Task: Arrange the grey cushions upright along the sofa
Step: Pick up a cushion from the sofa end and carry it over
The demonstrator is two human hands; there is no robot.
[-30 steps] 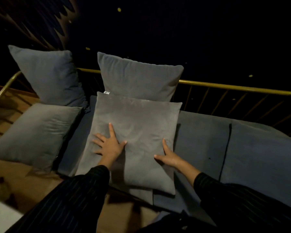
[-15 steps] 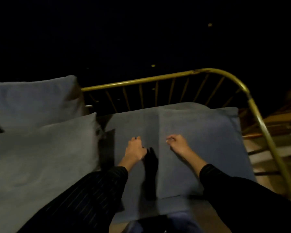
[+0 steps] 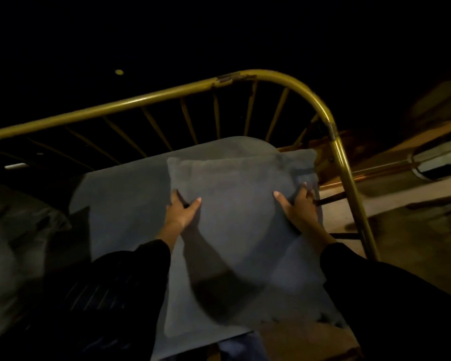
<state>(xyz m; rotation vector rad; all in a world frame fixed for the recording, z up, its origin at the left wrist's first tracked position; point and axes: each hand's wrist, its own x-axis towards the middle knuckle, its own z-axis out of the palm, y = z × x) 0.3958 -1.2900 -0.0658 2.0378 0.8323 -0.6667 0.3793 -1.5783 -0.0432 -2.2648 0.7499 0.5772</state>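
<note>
A grey cushion (image 3: 235,183) is at the right end of the sofa, over the blue-grey seat pad (image 3: 125,204). Its top edge is close to the curved brass rail (image 3: 310,100). My left hand (image 3: 182,213) grips its left edge, thumb on the front face. My right hand (image 3: 296,208) grips its right side, with the fingers bunching the fabric near the corner. The cushion tilts back toward the rail. Its lower part blends into the seat in the dim light. Another grey cushion (image 3: 18,246) shows blurred at the far left.
The brass frame with thin spindles (image 3: 216,113) runs along the back and bends down at the right end (image 3: 349,183). Beyond it on the right is a wooden floor (image 3: 401,225). The background is dark.
My view has swung from the sofa's middle to its right end. My hands left the cushion lying flat there, closed over the bare seat, and now hold a cushion by the corner rail.
</note>
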